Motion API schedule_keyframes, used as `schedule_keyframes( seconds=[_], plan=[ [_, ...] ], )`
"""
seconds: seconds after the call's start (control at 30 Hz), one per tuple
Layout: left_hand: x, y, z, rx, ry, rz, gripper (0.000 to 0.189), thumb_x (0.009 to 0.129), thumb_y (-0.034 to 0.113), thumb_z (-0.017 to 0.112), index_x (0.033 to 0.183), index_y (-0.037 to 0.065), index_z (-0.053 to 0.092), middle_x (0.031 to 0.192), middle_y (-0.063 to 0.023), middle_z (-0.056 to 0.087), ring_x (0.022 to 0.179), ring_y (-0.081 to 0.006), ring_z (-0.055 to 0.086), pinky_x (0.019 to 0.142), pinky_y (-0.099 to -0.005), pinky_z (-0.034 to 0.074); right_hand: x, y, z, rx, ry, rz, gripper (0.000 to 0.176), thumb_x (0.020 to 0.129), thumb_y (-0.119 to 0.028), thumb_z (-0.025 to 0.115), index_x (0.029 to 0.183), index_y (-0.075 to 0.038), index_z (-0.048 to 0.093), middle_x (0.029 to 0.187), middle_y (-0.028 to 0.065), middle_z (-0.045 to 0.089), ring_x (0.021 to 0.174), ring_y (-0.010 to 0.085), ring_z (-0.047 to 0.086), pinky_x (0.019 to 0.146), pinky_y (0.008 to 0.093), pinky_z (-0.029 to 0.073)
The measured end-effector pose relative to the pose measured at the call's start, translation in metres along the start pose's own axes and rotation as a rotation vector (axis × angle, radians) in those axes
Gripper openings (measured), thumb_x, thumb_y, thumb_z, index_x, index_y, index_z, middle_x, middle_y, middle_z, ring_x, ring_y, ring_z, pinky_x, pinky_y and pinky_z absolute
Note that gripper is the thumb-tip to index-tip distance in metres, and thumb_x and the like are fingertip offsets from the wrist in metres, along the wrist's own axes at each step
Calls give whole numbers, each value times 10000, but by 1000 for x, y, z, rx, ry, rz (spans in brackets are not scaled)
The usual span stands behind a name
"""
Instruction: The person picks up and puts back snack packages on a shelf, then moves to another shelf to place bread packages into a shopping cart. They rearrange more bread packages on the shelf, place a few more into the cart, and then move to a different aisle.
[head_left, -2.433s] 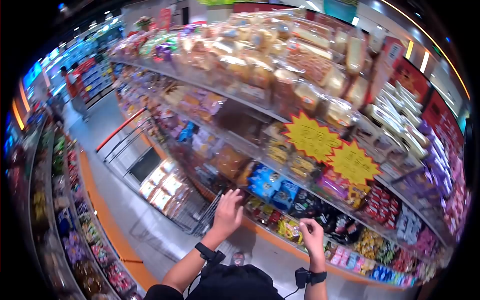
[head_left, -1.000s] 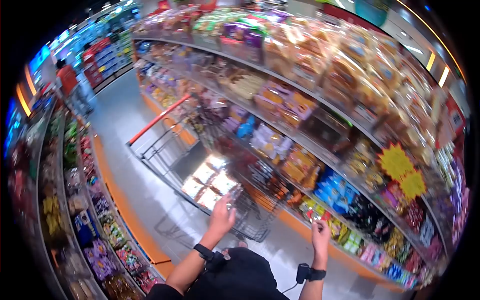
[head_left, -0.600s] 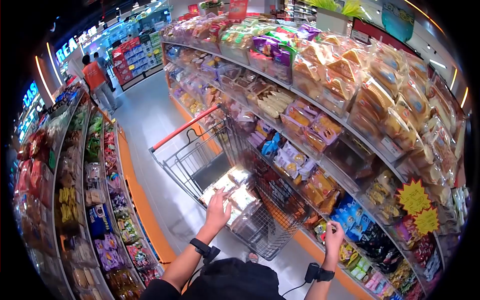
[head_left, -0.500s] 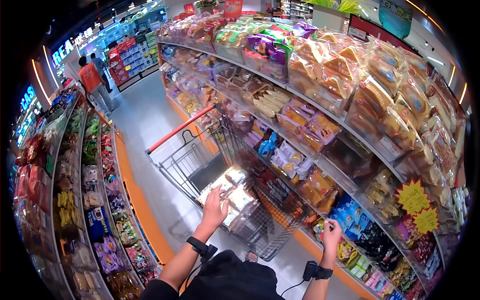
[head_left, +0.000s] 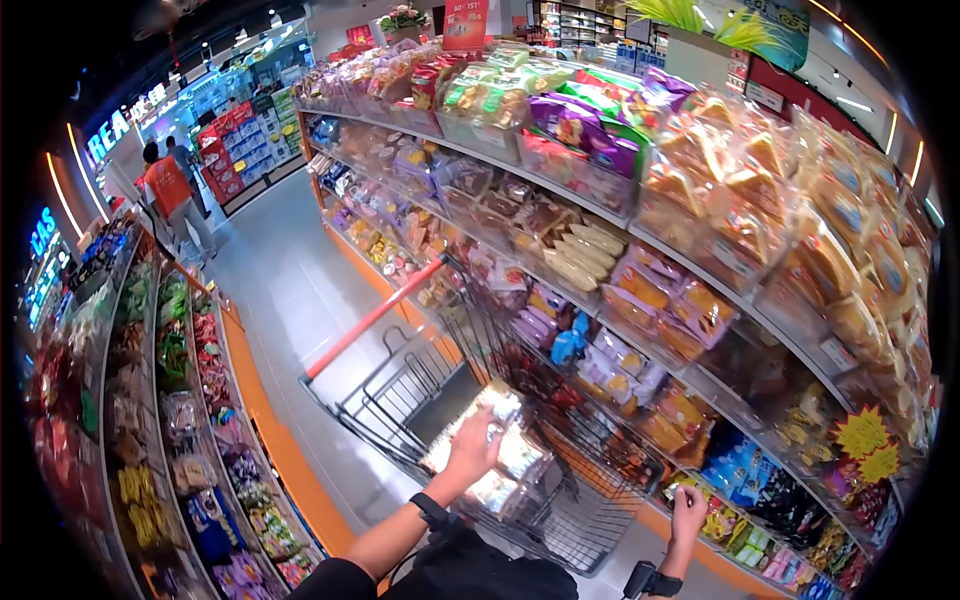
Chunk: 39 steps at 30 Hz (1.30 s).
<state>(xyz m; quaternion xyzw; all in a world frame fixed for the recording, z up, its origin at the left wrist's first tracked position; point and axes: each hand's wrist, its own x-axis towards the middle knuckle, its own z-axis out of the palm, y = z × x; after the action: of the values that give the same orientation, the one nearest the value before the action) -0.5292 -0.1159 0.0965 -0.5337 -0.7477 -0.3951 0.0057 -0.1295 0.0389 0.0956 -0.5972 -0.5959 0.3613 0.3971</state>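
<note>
A metal shopping cart (head_left: 590, 530) stands right in front of me, its red handle (head_left: 375, 318) on the far side. Bright, clear-wrapped packages (head_left: 520, 455) lie stacked inside its basket. My left hand (head_left: 472, 450) is over this stack, fingers extended and partly apart, overlapping the packages in this view. To the right of the basket, my right hand (head_left: 688, 510) hovers beside the lower snack shelf, its fingers curled in toward the thumb and nothing showing in them. Both wrists wear black bands.
Tall shelves of packaged bread (head_left: 830, 260) and snacks line the right side. A lower rack of bagged snacks (head_left: 140, 500) runs along the left. The tiled aisle (head_left: 275, 255) leads away between them, where a person in an orange vest (head_left: 168, 185) stands near another person.
My view has shifted, so the cart and both hands sit lower and further right. My left hand remains over the packages; my right hand stays curled beside the cart.
</note>
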Motion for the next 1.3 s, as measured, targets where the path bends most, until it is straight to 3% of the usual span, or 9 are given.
schedule_keyframes(
  seconds=[0.13, 0.27, 0.37, 0.47, 0.63, 0.77, 0.87, 1.07, 1.3],
  plan=[
    [15, -43, -10, -73, -89, 15, 317, 834, 95, 632, 1128, 3, 560, 1299, -226, 557, 1216, -398, 521, 1044, -467, 402, -15, -10, 56, 164, -44, 224, 119, 889, -111, 641, 894, 5, 665, 758, 17, 604, 674, 88, 555, 622, 234, 440],
    [12, -71, -20, -120, -121, -109, 343, 838, 114, 633, 1147, -8, 548, 1325, -221, 539, 1236, -395, 502, 1057, -456, 392, -26, -49, 99, -53, -22, 55, 137, 881, -129, 648, 908, 3, 670, 820, 19, 627, 741, 90, 555, 678, 247, 450],
    [2, -81, -24, -109, -163, -144, 369, 840, 143, 644, 1159, -12, 543, 1317, -221, 538, 1223, -395, 501, 1048, -454, 393, -24, -74, 102, 36, -73, 144, 147, 884, -130, 645, 920, 11, 668, 839, 23, 634, 775, 102, 553, 714, 262, 453],
    [-1, -86, -23, -91, -158, -155, 367, 846, 156, 640, 1161, -8, 546, 1301, -230, 541, 1208, -398, 505, 1041, -458, 393, 2, -26, 100, -24, -89, 43, 134, 915, -130, 643, 951, -1, 660, 833, 12, 624, 755, 83, 548, 695, 229, 446],
    [-9, -75, -29, -32, -183, -231, 377, 854, 159, 629, 1186, 4, 539, 1359, -215, 515, 1250, -391, 483, 1086, -491, 361, 24, -43, 106, -22, -117, -54, 152, 910, -137, 649, 962, 6, 661, 874, 21, 644, 805, 85, 574, 737, 232, 463],
    [1, -62, -35, 27, -172, -193, 391, 861, 158, 617, 1214, 14, 531, 1408, -197, 483, 1308, -375, 445, 1115, -529, 323, 55, -34, 116, 69, -128, -98, 186, 894, -167, 648, 946, 10, 667, 831, 51, 655, 786, 130, 591, 742, 285, 478],
    [15, -50, -41, 63, -175, -153, 399, 866, 162, 613, 1231, 25, 528, 1419, -192, 476, 1323, -372, 430, 1117, -528, 320, 73, -71, 114, -21, -80, -195, 180, 873, -151, 667, 952, 10, 649, 972, 105, 645, 848, 177, 602, 748, 309, 485],
    [33, -47, -37, 86, -156, -80, 396, 867, 165, 618, 1230, 37, 525, 1409, -183, 484, 1310, -375, 444, 1105, -531, 331, 122, -139, 121, -200, 60, -517, 394, 814, -169, 714, 1153, -5, 597, 1037, 205, 621, 1002, 382, 589, 904, 412, 462],
    [81, -36, -37, 67, -161, 82, 391, 848, 142, 635, 1201, 8, 531, 1384, -196, 494, 1293, -378, 458, 1090, -536, 347, 188, -141, 156, -395, 183, -664, 507, 792, -190, 734, 1243, -45, 554, 1186, 212, 574, 1082, 418, 548, 944, 465, 432]
  ],
)
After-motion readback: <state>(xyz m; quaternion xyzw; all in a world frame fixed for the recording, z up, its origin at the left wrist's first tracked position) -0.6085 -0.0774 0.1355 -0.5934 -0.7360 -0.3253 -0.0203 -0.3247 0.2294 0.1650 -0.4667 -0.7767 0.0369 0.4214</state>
